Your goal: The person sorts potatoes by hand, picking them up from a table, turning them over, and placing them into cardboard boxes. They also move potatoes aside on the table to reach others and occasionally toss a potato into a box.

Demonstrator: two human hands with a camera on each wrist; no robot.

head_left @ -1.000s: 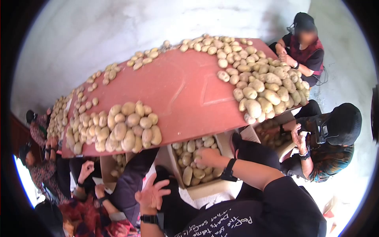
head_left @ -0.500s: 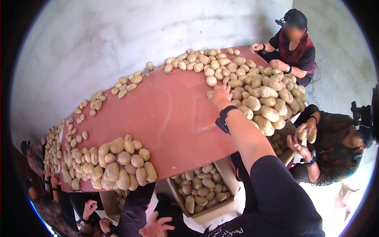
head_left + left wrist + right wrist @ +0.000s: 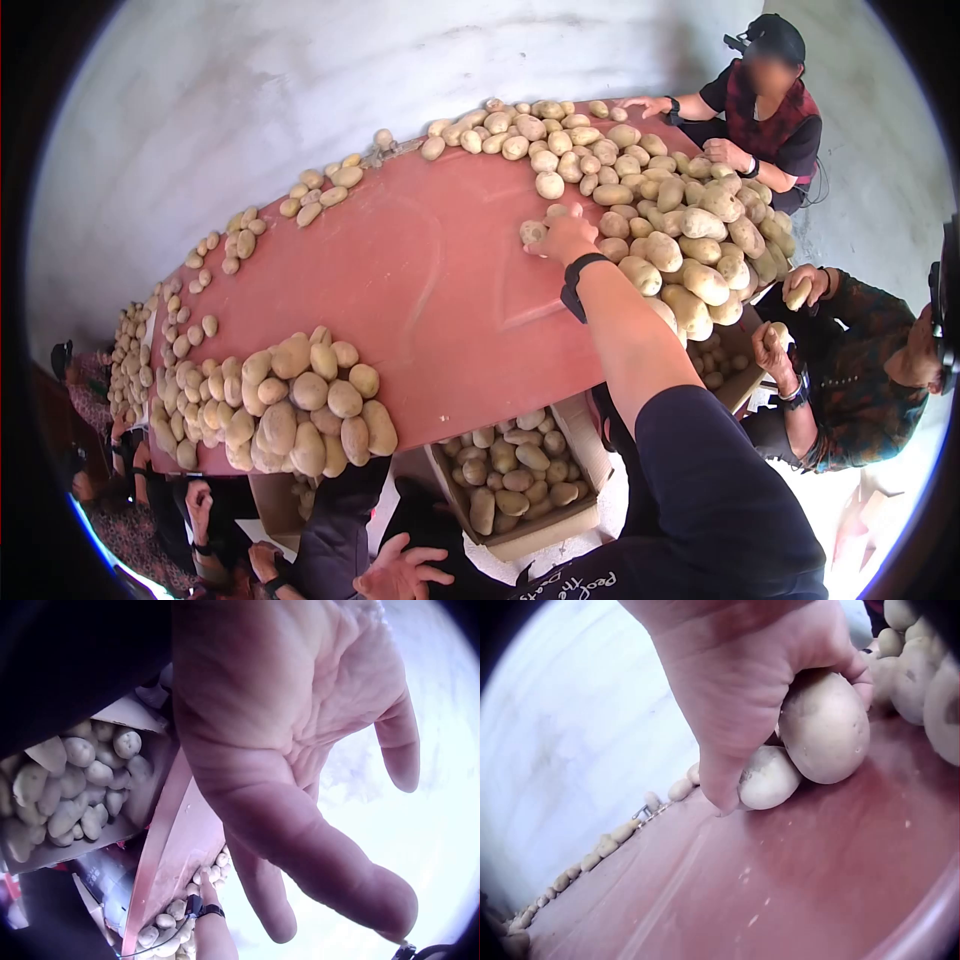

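Observation:
My right hand (image 3: 568, 238) reaches over the red table (image 3: 440, 300) to the near edge of the large potato pile (image 3: 700, 230). In the right wrist view its fingers and thumb curl around two potatoes, a larger potato (image 3: 825, 727) and a smaller potato (image 3: 769, 778), both low over the tabletop. My left hand (image 3: 403, 572) is held low in front of my body, fingers spread and nothing in it. Between my legs, under the table edge, stands a cardboard box (image 3: 545, 542) filled with potatoes (image 3: 515, 480).
Another potato heap (image 3: 300, 400) lies at the table's near left, and loose potatoes (image 3: 325, 190) line the far edge by the wall. A person (image 3: 765, 120) sits at the far right; another person (image 3: 860, 360) on the right holds potatoes. More people sit at the left.
My right hand has moved from the box up to the potatoes on the table and now grips two there. The left hand has lowered, its fingers still spread.

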